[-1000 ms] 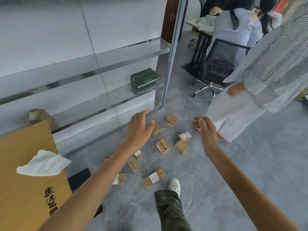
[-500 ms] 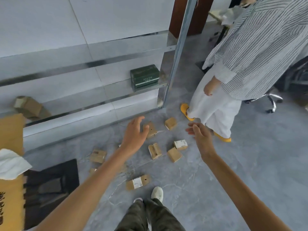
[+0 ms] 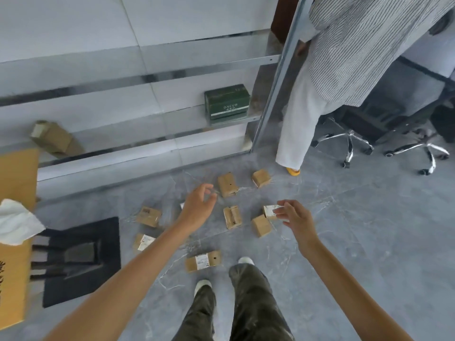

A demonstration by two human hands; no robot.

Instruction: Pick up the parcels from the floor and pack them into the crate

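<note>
Several small brown cardboard parcels lie scattered on the grey floor ahead of my feet: one nearest my shoes (image 3: 203,261), one with a white label at the left (image 3: 144,242), one in the middle (image 3: 232,217), two further out (image 3: 227,184) (image 3: 261,177). My left hand (image 3: 198,207) hovers over the group, fingers apart, holding nothing. My right hand (image 3: 294,219) reaches down with spread fingers just above a white-labelled parcel (image 3: 270,210) and a plain one (image 3: 261,225). A black crate (image 3: 81,259) sits on the floor at the left.
A person in a striped shirt and white trousers (image 3: 295,134) stands close behind the parcels. Office chair bases (image 3: 349,141) are at the right. A glass partition (image 3: 147,114) with a green box (image 3: 226,104) behind it runs along the back. A cardboard surface with tissue (image 3: 14,222) is at the left.
Both hands have lowered toward the parcels, and my view has tilted down and moved closer. The standing person has stepped away toward the back right.
</note>
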